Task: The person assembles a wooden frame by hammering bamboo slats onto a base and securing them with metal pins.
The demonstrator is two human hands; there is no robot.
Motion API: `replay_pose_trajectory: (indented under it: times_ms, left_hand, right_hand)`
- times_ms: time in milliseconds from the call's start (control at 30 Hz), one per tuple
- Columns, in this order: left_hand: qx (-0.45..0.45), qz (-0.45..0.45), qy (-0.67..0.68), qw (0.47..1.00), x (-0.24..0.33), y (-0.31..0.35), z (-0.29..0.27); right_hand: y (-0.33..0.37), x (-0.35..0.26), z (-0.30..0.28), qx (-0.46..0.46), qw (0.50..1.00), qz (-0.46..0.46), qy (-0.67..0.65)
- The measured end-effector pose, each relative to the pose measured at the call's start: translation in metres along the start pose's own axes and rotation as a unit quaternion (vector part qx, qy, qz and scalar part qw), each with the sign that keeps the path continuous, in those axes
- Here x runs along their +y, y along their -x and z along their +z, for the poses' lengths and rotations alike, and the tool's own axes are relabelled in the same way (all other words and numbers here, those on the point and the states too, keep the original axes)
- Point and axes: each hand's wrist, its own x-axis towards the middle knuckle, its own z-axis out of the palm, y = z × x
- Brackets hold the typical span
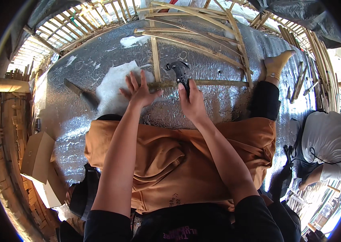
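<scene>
I see the claw hammer (181,73) over the foil-faced sheet (68,117), its head just beyond the horizontal wooden slat (214,83). The right grip (193,101) is wrapped around its handle. I judge the tool stiff, robust and head-heavy; take hold low on the handle. The left grip (140,93) is released, fingers spread over the white wadding (112,88); I cannot tell contact. Farther left lies a knife (81,94); beyond, a slat frame (154,54).

A creased, silvery foil mat (63,119) carries crossed wooden strips (155,56), a fluffy white clump (109,86), a dark-handled knife (85,98) left of that and, farther right, narrow dark sticks (300,82).
</scene>
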Motion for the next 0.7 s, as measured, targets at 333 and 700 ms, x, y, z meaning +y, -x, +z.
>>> replay_pose_trajectory:
  times_ms: [333, 700]
  left_hand:
    - [-0.005, -0.001, -0.004, 1.0, 0.008, 0.001, -0.001]
    - [-0.019, -0.012, -0.013, 1.0, 0.004, -0.001, -0.004]
  right_hand:
    - [0.004, 0.01, 0.006, -0.056, 0.988, -0.039, 0.14]
    - [0.008, 0.003, 0.009, -0.136, 0.96, -0.04, 0.243]
